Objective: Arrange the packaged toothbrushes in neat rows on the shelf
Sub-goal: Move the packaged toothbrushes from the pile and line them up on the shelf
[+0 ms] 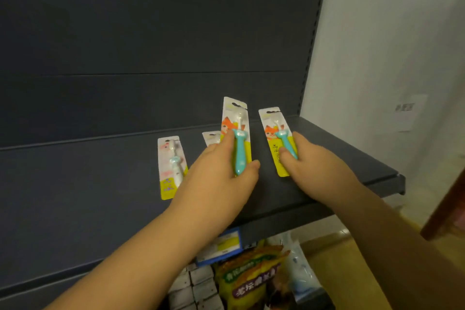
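Note:
Several packaged toothbrushes are on the dark grey shelf (75, 184). My left hand (221, 178) grips a teal toothbrush pack with an orange fox (236, 121), lifted and tilted up off the shelf. My right hand (314, 168) pinches a second teal fox pack (273, 131) that lies near the shelf's right end. A pink-and-white toothbrush pack (171, 166) lies flat to the left of my left hand. Another pack (210, 137) is mostly hidden behind my left hand.
The shelf's dark back panel (151, 33) rises behind. A white wall (390, 33) stands to the right. Below the shelf edge are a price tag (221, 246), a yellow snack bag (249, 277) and small white boxes (196, 289).

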### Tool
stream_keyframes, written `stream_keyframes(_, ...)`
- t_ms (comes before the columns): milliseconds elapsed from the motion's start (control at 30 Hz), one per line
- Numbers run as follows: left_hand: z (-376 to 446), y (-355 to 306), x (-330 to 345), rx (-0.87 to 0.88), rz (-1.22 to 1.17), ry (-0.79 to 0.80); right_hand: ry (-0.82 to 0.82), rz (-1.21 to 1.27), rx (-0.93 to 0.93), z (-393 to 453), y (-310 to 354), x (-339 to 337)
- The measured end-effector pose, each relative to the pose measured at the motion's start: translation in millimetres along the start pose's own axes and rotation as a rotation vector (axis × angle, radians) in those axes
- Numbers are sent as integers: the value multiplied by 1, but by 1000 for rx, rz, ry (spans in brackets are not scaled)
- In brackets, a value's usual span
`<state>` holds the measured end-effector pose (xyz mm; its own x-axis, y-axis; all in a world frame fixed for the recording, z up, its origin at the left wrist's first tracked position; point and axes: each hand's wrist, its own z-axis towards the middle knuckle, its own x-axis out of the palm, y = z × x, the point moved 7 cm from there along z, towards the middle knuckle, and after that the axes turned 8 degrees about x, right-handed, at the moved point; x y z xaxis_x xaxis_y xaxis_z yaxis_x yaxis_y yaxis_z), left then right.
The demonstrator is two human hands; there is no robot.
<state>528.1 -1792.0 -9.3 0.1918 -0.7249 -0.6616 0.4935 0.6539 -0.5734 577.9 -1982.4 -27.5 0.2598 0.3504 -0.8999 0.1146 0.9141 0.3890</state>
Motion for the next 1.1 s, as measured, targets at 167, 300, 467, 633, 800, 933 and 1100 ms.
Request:
stream_keyframes(167, 56, -3, 45, -95, 368, 158, 31, -254, -25, 59, -23, 9)
stream_keyframes(300, 82, 2, 78, -135, 524, 269, 43, -307, -58, 85, -34, 22)
stream_keyframes(467, 102, 4, 94, -191, 522, 303, -18, -280, -133, 92, -36, 27)
stream_keyframes(633, 105, 1, 104, -155, 557, 348, -34, -187, -187, 93, -35, 28)
stream_keyframes(800, 105, 2, 101, -110, 733, 318, -13, -146, -204, 95, -36, 29)
stream_keyframes(933, 103, 4, 102, -91, 826, 330, 17, -98, -213, 96, -37, 29)
stream_keyframes(1100, 103, 5, 105, -26, 725, 313, 21, -93, -219, 96, -38, 29)
